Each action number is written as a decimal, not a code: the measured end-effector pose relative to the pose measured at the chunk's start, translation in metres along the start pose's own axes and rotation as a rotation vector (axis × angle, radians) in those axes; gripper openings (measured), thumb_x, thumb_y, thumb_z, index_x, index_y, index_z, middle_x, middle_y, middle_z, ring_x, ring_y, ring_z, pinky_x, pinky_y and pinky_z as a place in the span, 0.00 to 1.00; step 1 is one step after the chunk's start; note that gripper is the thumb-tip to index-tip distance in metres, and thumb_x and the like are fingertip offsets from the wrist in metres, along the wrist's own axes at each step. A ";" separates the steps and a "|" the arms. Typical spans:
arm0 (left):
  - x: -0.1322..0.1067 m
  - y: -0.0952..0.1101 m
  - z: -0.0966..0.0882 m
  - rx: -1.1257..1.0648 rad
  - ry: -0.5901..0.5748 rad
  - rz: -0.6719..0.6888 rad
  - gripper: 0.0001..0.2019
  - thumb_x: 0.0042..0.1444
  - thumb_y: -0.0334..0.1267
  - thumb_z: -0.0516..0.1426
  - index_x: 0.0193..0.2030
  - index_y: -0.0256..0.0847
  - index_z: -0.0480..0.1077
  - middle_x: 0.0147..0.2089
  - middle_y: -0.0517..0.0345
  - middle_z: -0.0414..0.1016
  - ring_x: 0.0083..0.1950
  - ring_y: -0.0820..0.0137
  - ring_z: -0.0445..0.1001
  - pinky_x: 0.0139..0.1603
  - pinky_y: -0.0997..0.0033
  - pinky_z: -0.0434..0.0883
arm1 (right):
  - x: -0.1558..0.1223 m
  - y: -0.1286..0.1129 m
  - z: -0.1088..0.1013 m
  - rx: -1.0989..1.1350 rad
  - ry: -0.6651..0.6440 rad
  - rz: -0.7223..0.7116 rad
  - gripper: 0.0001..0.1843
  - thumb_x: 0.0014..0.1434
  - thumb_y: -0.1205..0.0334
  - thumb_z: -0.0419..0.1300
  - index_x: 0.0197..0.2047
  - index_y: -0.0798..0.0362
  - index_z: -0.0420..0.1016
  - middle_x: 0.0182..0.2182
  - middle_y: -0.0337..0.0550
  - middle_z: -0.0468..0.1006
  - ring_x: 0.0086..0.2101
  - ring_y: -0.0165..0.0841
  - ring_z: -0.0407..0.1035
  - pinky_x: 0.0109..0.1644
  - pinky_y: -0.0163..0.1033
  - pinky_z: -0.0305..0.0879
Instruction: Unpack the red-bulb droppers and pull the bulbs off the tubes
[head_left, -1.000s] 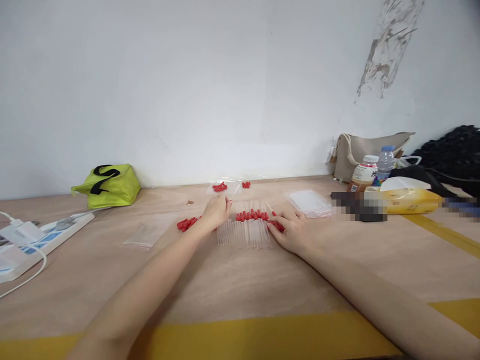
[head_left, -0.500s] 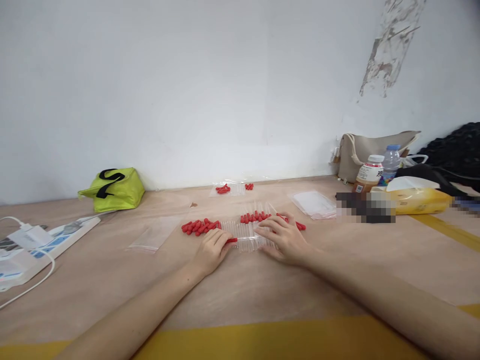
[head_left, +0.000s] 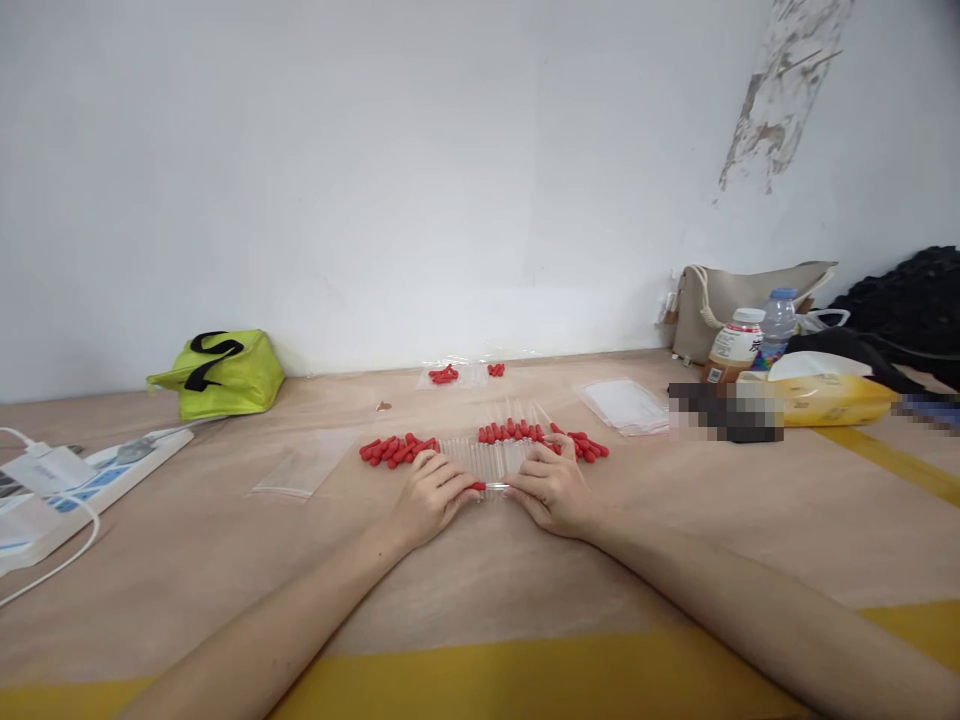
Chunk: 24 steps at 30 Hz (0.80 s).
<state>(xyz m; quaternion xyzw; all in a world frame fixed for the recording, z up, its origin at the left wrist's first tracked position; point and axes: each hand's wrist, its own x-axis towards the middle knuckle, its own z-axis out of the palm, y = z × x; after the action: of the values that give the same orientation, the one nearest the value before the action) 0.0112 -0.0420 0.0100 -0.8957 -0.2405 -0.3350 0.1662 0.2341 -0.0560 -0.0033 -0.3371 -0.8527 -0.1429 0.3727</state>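
My left hand (head_left: 427,497) pinches a red rubber bulb (head_left: 476,486) whose tip sticks out past the fingers. From the right, my right hand (head_left: 559,490) is closed on a clear dropper tube (head_left: 496,487) lying level with that bulb, and the two meet end to end. Just beyond them several clear tubes (head_left: 487,460) lie side by side. A pile of red rubber bulbs (head_left: 394,451) is to the left. Behind the tubes lies a row of red-bulbed droppers (head_left: 510,431), tips pointing away. More red bulbs (head_left: 591,447) lie beyond my right hand.
Farther back lies a clear bag (head_left: 472,376) with red bulbs and tubes. Flat plastic bags (head_left: 624,407) are at right, another bag (head_left: 304,468) at left. A power strip (head_left: 105,490), lime pouch (head_left: 229,375), drink bottle (head_left: 735,348) and tissue pack (head_left: 836,400) stand around.
My right hand's fingers have closed in around the tube and moved slightly left and nearer. The bulb in my left hand has shifted slightly right, toward the tube's end.
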 end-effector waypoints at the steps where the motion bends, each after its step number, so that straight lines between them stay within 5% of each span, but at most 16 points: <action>1: 0.000 0.001 -0.001 0.011 -0.010 0.004 0.06 0.57 0.38 0.53 0.35 0.40 0.70 0.29 0.58 0.73 0.32 0.71 0.66 0.40 0.66 0.59 | 0.000 0.000 -0.001 -0.002 -0.010 -0.005 0.10 0.58 0.59 0.52 0.34 0.47 0.75 0.21 0.35 0.71 0.31 0.28 0.60 0.49 0.44 0.41; 24: -0.003 0.006 -0.008 0.005 -0.049 0.057 0.11 0.57 0.30 0.47 0.31 0.40 0.69 0.26 0.57 0.71 0.34 0.70 0.64 0.40 0.64 0.61 | -0.001 -0.001 -0.004 0.025 -0.048 -0.044 0.11 0.58 0.59 0.51 0.33 0.47 0.75 0.19 0.35 0.70 0.31 0.29 0.60 0.50 0.46 0.40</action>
<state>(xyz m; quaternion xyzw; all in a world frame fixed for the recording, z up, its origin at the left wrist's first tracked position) 0.0082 -0.0515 0.0131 -0.9097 -0.2198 -0.3077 0.1718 0.2359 -0.0594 -0.0015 -0.3169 -0.8703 -0.1324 0.3530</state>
